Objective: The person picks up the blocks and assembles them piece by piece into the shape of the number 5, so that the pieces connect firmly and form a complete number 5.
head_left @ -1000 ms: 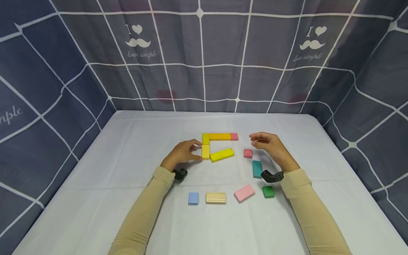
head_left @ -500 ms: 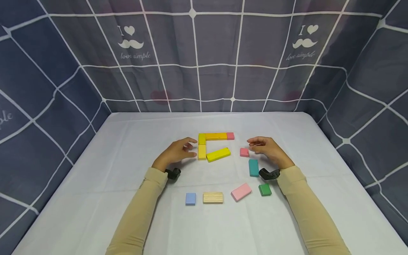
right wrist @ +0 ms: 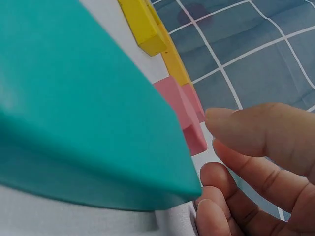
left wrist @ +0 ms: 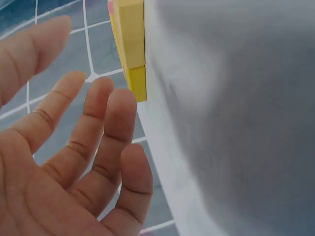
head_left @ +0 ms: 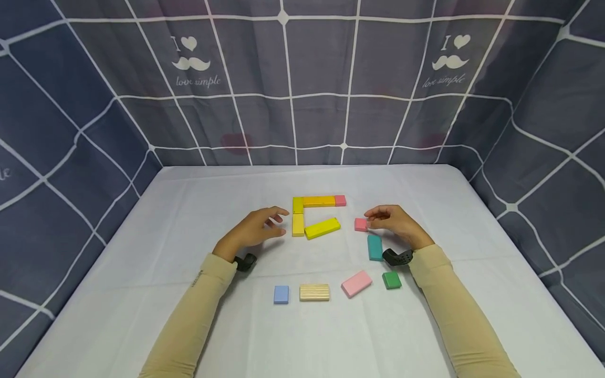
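My left hand [head_left: 248, 230] is left of the yellow blocks, apart from them, its fingers spread and holding nothing in the left wrist view. A light yellow block [head_left: 298, 225] and a yellow-green block [head_left: 298, 205] form an upright line. An orange-yellow block [head_left: 319, 201] runs right from its top, ending at a small red block [head_left: 340, 200]. Inside the corner a bright yellow block [head_left: 323, 228] lies slanted. My right hand [head_left: 397, 223] is beside another small red block [head_left: 361, 224]. In the right wrist view its thumb tip is very near that block; whether they touch I cannot tell.
Just below the right hand lies a teal block [head_left: 375, 248], large in the right wrist view. Nearer me are a green block [head_left: 391, 280], a pink block [head_left: 356, 284], a ridged wooden block [head_left: 314, 292] and a blue block [head_left: 281, 294]. Grey gridded cloth [head_left: 312, 126] walls the table.
The left hand has drawn away leftward from the yellow blocks. My right hand has come down and closer to the small red block. The blocks keep their arrangement; the head view has shifted slightly.
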`<state>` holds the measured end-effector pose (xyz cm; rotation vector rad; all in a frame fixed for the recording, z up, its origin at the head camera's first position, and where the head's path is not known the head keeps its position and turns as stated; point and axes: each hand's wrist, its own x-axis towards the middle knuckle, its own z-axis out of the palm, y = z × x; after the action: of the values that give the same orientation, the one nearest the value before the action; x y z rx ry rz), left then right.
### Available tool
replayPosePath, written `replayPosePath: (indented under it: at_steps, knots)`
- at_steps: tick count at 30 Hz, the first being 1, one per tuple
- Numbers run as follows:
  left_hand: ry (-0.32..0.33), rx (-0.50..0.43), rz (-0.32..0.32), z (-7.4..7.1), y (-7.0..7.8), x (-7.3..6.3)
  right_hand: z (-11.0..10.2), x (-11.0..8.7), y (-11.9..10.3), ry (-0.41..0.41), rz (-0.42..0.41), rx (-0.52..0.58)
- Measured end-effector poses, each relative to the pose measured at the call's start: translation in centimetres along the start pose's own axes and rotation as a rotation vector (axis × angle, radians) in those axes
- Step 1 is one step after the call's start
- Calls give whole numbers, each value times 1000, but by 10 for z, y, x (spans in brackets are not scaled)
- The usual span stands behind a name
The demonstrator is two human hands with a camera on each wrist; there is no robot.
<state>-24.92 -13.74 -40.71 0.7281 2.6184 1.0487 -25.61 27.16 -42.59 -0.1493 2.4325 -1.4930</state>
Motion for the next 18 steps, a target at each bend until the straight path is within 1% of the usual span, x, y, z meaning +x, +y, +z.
replayPosePath:
  at_steps: [5,11,15,18]
  knots:
    - [-24,35,30,0,5,-16,2,0,-2,10,-5,-62]
    - [-68,55,94,5,7,-36,4,1,-4,4,-8,-126]
    - [-99,41,119,9,6,-46,5,1,-5,3,-14,-138]
    - [-128,9,137,12,4,-52,6,0,-6,1,-9,-141]
